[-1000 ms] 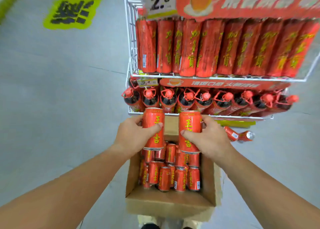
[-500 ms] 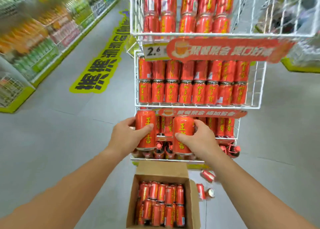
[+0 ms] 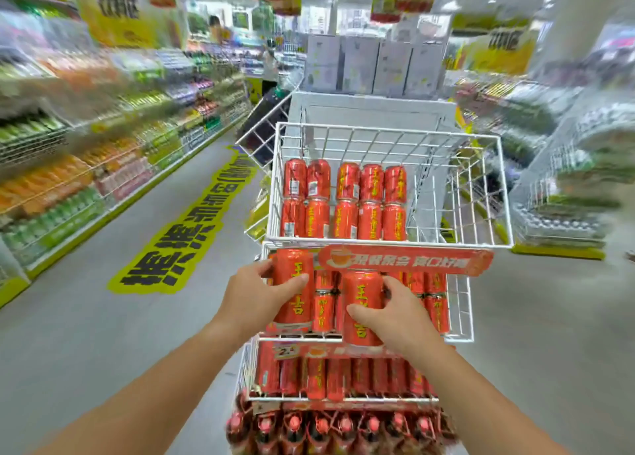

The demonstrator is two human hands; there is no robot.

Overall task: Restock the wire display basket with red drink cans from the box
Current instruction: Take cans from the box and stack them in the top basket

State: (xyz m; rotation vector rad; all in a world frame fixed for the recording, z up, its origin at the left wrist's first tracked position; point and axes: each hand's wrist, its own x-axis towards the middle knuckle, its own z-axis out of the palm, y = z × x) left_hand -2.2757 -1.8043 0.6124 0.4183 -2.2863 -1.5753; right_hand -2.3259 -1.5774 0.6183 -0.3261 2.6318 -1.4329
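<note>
The left hand (image 3: 254, 300) is wrapped round a red can (image 3: 293, 282) and the right hand (image 3: 398, 317) round a second can (image 3: 362, 303). Both are low, the top wire basket (image 3: 502, 186) at 12 o'clock. Its stacked cans (image 3: 343, 200) fill the 9 o'clock side (3 o'clock bare), so much restocking seems left.

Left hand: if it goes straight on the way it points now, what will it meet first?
Probably the wire front of the middle basket, since the left hand holds its can level with the stacked cans there. Depth is unclear.
</note>
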